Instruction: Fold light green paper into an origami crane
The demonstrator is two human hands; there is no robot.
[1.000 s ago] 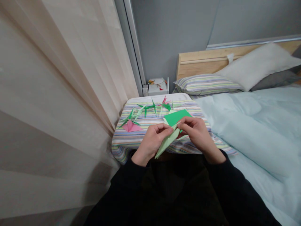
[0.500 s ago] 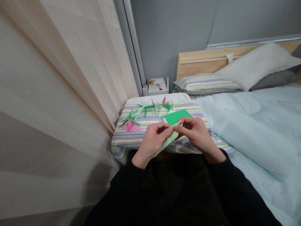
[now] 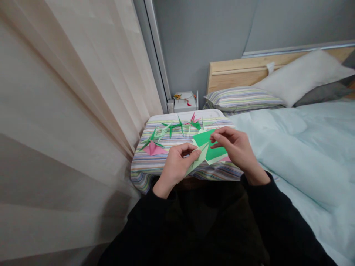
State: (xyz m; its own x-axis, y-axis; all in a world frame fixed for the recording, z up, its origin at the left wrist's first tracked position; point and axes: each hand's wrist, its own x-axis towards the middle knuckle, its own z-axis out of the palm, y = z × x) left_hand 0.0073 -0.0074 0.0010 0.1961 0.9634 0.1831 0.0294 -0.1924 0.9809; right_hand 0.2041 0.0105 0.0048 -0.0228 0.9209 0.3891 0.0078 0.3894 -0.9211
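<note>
My left hand (image 3: pixel 179 159) pinches a pale green folded origami paper (image 3: pixel 201 156) between thumb and fingers; its narrow, split point aims up and to the right. Just right of that point hovers my right hand (image 3: pixel 234 147), off the paper, its fingers loosely bent and apart with nothing in them. Beneath the right hand lies a stack of square paper sheets (image 3: pixel 201 138), dark green on top, with light green and pink edges showing. Several green origami cranes (image 3: pixel 177 126) and a pink folded paper (image 3: pixel 153 148) rest on the striped cloth, left of and behind the hands.
A striped cloth (image 3: pixel 144 167) covers the small white-edged table (image 3: pixel 213 113). To the left hangs a beige curtain (image 3: pixel 83 92). On the right is a bed with a light blue quilt (image 3: pixel 299 147). Behind the table stands a white cabinet (image 3: pixel 185 106) with small items on it.
My right hand has let go of the folded paper and moved a little up and right. The left hand still holds the paper, whose point now shows, along with more of the green stack.
</note>
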